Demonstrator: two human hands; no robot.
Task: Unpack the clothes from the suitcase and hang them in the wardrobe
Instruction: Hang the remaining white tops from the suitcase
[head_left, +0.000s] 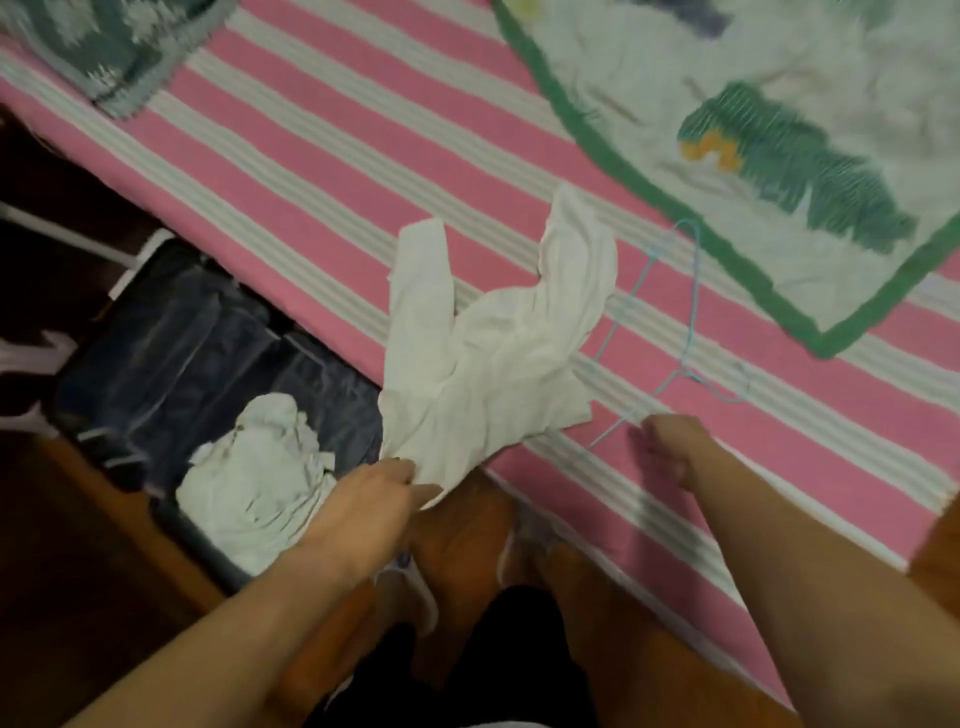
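A white garment (493, 332) lies spread on the pink striped bed, its two long ends pointing away from me. My left hand (374, 493) pinches its near corner at the bed's edge. A thin light-blue wire hanger (691, 322) lies on the bed just right of the garment. My right hand (670, 447) is curled at the hanger's near end; the blur hides whether it holds the wire. On the floor to the left is the open dark suitcase (171, 338), with another crumpled white cloth (260, 478) in its near corner.
The pink and white striped bed sheet (311, 171) fills the middle. A white blanket with a green border (779, 130) covers the far right, and a grey-green patterned cloth (104, 47) lies at the far left. My legs and dark floor are below.
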